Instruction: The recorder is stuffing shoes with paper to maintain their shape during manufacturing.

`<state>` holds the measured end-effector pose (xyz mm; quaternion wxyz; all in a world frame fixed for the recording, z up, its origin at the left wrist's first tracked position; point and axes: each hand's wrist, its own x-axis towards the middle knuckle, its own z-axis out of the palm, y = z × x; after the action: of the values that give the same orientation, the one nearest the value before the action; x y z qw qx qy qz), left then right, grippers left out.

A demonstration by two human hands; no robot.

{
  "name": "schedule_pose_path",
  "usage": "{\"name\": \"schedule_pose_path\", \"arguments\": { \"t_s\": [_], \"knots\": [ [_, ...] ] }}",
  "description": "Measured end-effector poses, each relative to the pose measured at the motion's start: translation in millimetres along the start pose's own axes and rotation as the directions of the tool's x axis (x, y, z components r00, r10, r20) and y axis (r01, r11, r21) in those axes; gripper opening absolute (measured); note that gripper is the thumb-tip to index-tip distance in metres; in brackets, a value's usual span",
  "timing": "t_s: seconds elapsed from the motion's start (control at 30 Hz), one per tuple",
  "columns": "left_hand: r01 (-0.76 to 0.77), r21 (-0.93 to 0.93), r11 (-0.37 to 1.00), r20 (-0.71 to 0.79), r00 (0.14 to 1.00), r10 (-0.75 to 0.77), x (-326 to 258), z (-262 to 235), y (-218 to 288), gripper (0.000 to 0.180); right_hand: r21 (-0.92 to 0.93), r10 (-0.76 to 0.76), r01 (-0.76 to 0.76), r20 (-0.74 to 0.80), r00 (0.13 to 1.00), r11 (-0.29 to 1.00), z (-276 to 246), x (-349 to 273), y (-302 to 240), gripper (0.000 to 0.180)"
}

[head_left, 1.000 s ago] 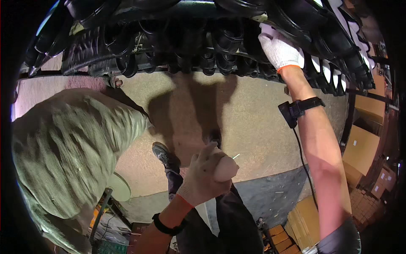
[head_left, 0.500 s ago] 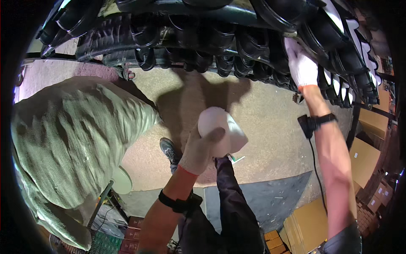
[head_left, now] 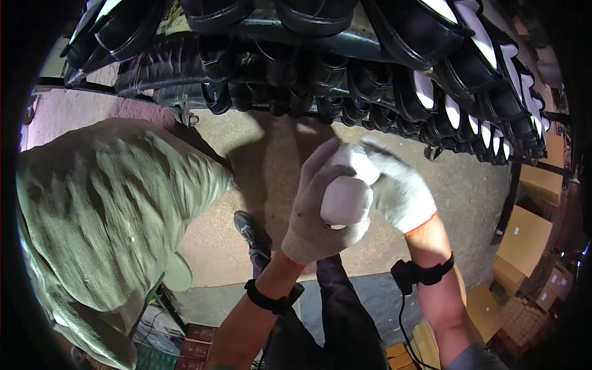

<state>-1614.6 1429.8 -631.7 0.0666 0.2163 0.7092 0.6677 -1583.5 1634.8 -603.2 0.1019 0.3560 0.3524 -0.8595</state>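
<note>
Dead centre, on the near side of the rows of black shoes (head_left: 404, 37), the left hand (head_left: 313, 216) has its gloved fingers wrapped around a couple of rounded white pieces (head_left: 346, 200). Right hand (head_left: 402, 191) is just beside them, a bit blurry, so I can't tell if its fingers are gripping or only touching. Big pale sack (head_left: 111, 209) sits off left, cardboard boxes (head_left: 524, 240) over on the right.

- You can read no text here.
- At your right, a tan cardboard box (head_left: 526, 243) bears a small white label (head_left: 517, 231).
- Dark red boxes (head_left: 196, 349) show unreadable pale print.
</note>
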Motion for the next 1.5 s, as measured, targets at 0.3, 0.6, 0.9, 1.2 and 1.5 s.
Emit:
{"name": "schedule_pose_path", "arguments": {
  "t_s": [0.3, 0.6, 0.9, 1.2, 1.5],
  "knots": [
    [-0.191, -0.099, 0.977, 0.021, 0.981, 0.194, 23, 8, -9, 0.075, -0.288, -0.517, 0.481, -0.061, 0.854, 0.828, 27, 53, -48, 0.055],
    [0.377, -0.12, 0.918, 0.163, 0.92, -0.356, -30, -6, -2, 0.074, -0.973, -0.857, -0.163, 0.06, 0.511, -0.165, 59, 132, -71, 0.039],
    [0.61, -0.158, 0.776, 0.075, 0.791, -0.607, -39, -17, -10, 0.065, -0.627, -0.504, -0.043, 0.581, 0.638, -0.777, 7, 185, -117, 0.05],
    [0.67, -0.246, 0.7, -0.019, 0.719, -0.695, -7, -53, -18, 0.066, -0.749, -0.653, -0.219, 0.348, 0.673, -0.625, 32, 173, -102, 0.06],
    [0.534, -0.501, 0.682, -0.149, 0.722, -0.675, -24, -45, -22, 0.071, -0.827, -0.368, 0.147, -0.077, 0.927, 0.543, 49, 16, 31, 0.065]
  ]
}}
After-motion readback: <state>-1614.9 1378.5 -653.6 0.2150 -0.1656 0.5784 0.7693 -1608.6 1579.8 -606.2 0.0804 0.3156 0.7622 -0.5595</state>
